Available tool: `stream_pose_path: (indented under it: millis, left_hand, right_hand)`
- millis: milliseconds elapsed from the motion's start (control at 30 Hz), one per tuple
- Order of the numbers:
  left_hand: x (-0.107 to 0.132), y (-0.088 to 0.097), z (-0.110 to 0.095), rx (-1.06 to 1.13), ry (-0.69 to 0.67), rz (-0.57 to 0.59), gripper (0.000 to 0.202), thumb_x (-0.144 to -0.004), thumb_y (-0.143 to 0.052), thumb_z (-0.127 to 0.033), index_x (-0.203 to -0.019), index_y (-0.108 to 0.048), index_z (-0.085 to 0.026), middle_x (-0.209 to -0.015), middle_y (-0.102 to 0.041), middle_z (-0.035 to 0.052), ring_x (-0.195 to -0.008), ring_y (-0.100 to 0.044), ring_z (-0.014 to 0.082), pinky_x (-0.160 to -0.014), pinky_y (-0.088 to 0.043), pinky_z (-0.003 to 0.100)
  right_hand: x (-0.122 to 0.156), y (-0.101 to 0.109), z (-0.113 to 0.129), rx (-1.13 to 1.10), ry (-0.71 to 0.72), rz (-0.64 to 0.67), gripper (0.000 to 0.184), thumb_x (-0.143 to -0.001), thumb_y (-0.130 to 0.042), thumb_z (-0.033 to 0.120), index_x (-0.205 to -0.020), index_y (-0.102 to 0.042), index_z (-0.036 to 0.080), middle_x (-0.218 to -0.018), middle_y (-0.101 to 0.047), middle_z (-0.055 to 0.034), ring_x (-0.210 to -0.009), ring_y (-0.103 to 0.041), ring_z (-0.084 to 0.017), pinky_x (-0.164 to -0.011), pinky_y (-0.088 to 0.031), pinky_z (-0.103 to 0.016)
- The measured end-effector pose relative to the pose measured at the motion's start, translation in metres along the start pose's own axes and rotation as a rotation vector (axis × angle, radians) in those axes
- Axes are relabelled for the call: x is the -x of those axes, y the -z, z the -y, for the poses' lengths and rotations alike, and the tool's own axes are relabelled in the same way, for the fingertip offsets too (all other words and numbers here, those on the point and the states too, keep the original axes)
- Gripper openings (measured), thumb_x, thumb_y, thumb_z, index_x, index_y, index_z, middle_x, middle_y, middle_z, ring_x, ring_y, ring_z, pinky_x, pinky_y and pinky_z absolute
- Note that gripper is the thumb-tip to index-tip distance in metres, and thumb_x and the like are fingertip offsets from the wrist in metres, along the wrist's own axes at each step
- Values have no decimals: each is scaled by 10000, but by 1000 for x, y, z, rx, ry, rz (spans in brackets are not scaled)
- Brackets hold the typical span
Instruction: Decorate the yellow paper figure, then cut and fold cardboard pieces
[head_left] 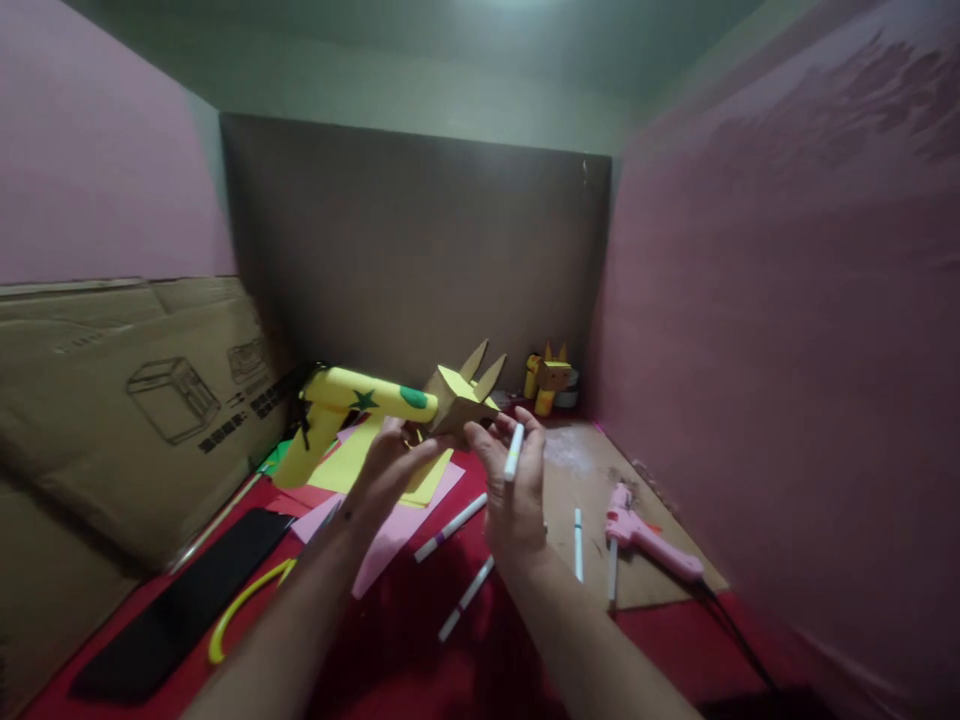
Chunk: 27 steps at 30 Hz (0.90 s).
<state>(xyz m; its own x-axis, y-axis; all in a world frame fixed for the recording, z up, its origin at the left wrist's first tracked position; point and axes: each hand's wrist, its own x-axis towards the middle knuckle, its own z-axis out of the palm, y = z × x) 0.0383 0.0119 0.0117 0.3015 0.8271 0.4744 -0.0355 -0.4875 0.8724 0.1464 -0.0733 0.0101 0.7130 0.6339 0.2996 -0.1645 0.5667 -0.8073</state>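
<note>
Both hands are raised around a cardboard animal figure. It has a yellow tube body with green star and oval patches, a brown box head with a yellow top, and two pointed brown ears. My left hand is closed around the underside near the head, its fingertips partly hidden. In my right hand a white marker with a yellow band is held between the fingers. The right thumb also touches the front of the head.
Yellow paper, pink paper and white markers lie on the red cloth. To the right, a pink glue gun rests on a cardboard sheet. Another figure stands behind. A black slab is at left.
</note>
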Motion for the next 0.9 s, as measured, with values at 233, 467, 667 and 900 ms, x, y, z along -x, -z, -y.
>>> stream_pose_path:
  millis: [233,467,667,900]
  left_hand:
    - [-3,44,16,484,172,93,413,-560,-795,-549,-777,-687,-215,-701,-692,8,-611,-618,173,-602,-537,326]
    - [8,36,41,886,334,206,443,-573,-793,-596,-936,-737,-349,-919,-772,-36,-758,-702,225,-788,-557,431]
    - [11,27,57,828,356,270,480,-540,-800,-600,-915,-766,-302,-861,-780,10,-905,-703,288,-876,-533,450]
    - [10,29,77,704,358,273,510,-642,-687,-652,-883,-770,-211,-912,-770,101,-1149,-590,363,-989,-466,482]
  right_hand:
    - [-15,35,7,-9,11,217,592,-724,-748,417,-1200,-434,257,-1220,-531,-64,-1161,-529,-230,-1023,-414,-434]
    - [-11,25,6,68,-24,409,631,-689,-772,390,-1195,-422,248,-1265,-536,-90,-1182,-526,-256,-1025,-419,-467]
    - [-1,13,-1,121,87,444,764,-606,-832,335,-1232,-401,252,-1287,-532,-95,-1179,-536,-270,-1015,-437,-458]
    - [20,1,-7,216,88,382,836,-593,-805,278,-1298,-357,246,-1290,-540,-114,-1196,-533,-297,-902,-521,-395]
